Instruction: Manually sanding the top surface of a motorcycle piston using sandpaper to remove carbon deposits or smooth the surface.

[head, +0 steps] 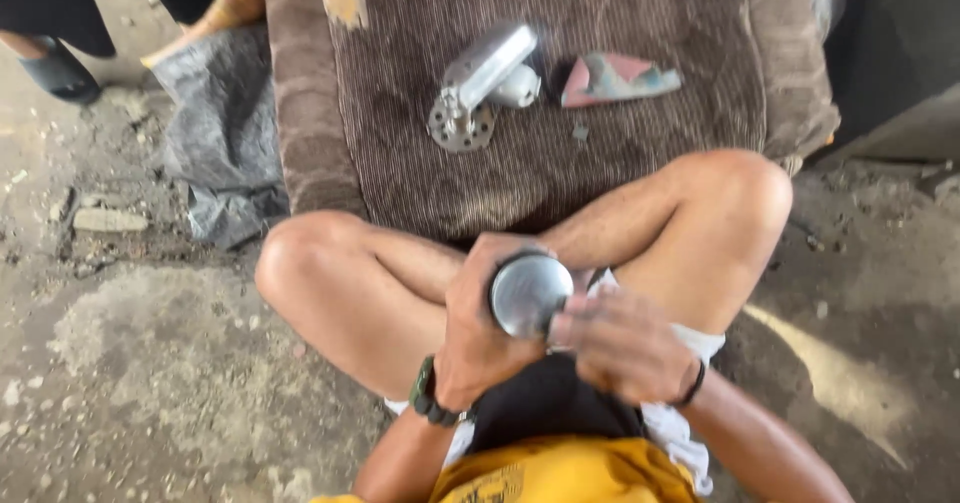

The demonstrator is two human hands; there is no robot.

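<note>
Yellow shirt [560, 478] fills the bottom edge, cut off; above it the left hand [480, 328] wraps closed around a shiny round metal part [528, 293], held over the crossed legs; the right hand [620, 348] touches its side with curled fingers, blurred. Farther away, on a brown ribbed mat [640, 153], lie a grey metal bracket [475, 88] with a holed disc and a crumpled red-and-teal wrapper [615, 80]; the floor is rough concrete.
</note>
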